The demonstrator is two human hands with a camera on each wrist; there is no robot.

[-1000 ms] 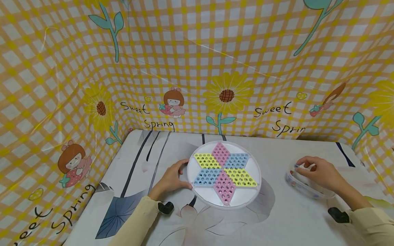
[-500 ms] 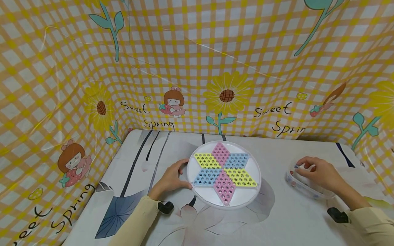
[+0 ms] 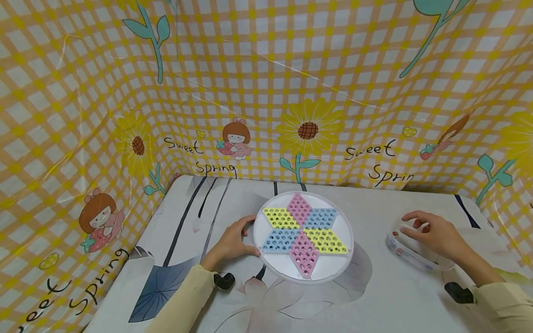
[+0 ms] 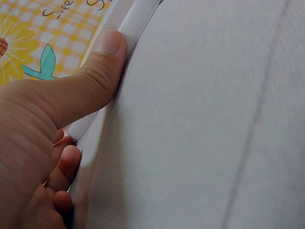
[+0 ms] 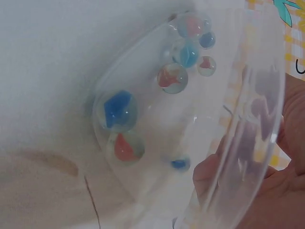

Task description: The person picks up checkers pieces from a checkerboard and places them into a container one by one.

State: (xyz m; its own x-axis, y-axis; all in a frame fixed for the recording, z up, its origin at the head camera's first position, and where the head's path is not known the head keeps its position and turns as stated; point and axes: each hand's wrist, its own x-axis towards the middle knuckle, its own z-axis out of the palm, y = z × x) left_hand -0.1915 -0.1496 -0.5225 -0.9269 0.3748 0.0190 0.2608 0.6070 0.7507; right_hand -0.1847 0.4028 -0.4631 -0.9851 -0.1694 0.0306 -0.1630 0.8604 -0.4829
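Observation:
My left hand (image 3: pixel 233 238) grips the near-left rim of a round white Chinese checkers board (image 3: pixel 280 264) with a pink, yellow and blue star. In the left wrist view the thumb lies along the board's white rim (image 4: pixel 137 24), other fingers below it. On the right, my right hand (image 3: pixel 438 237) is over a clear plastic container (image 3: pixel 416 262), thumb and index finger apart with nothing seen between them. The right wrist view shows glass marbles inside, among them a large blue marble (image 5: pixel 119 111), a red-swirled marble (image 5: pixel 172 78) and a small blurred blue marble (image 5: pixel 179 163).
A white patterned cloth (image 3: pixel 266 310) covers the table under board and container. Behind and at the sides hangs a yellow checked curtain (image 3: pixel 258 83) printed with sunflowers. Each wrist wears a small black device, such as the left wrist device (image 3: pixel 225 280).
Half a second ago the right thumb and index finger pinched a small blue marble over the container; now they have parted and it is gone from between them. The left hand and board stay put.

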